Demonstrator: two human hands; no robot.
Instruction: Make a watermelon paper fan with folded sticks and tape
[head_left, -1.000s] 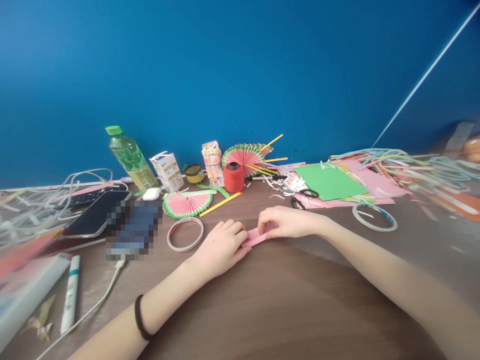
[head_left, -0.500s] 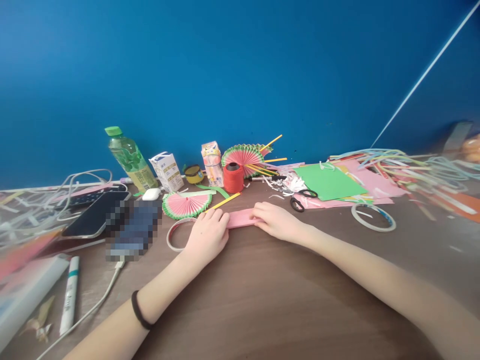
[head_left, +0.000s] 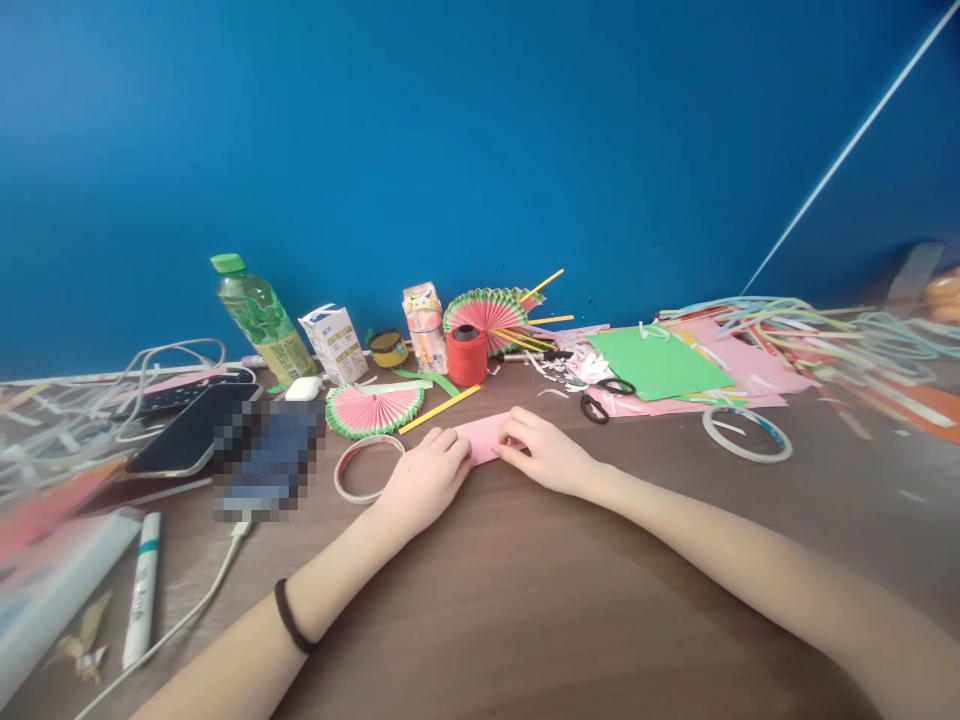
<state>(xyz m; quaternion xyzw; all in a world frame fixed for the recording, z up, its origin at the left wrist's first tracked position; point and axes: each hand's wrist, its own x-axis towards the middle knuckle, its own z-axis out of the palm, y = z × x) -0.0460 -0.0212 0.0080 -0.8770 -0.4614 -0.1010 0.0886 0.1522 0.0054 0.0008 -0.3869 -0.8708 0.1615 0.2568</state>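
Observation:
Between my two hands lies a narrow piece of pink paper [head_left: 482, 438] on the brown table. My left hand [head_left: 429, 475] is closed on its left end, fingers bent and partly hiding it. My right hand [head_left: 546, 452] grips the other end, thumb and fingertips pressed together at the near edge. A roll of double-sided tape [head_left: 343, 480] lies just left of my left hand. Beyond it sits a pink pleated paper fan [head_left: 375, 409] with a green edge, and a yellow stick [head_left: 441, 409] lies beside that.
Along the blue wall stand a green-capped bottle [head_left: 262, 315], two small cartons, a red thread spool [head_left: 466, 357] and another fan. Black-handled scissors [head_left: 595, 408], green paper [head_left: 660, 362] and a second tape roll [head_left: 747, 435] lie right. Phones and a marker [head_left: 142, 590] are left.
My left hand has shifted slightly right and nearer along the pink paper. The paper now sits more tilted, its right end farther away. My right hand has moved a little left.

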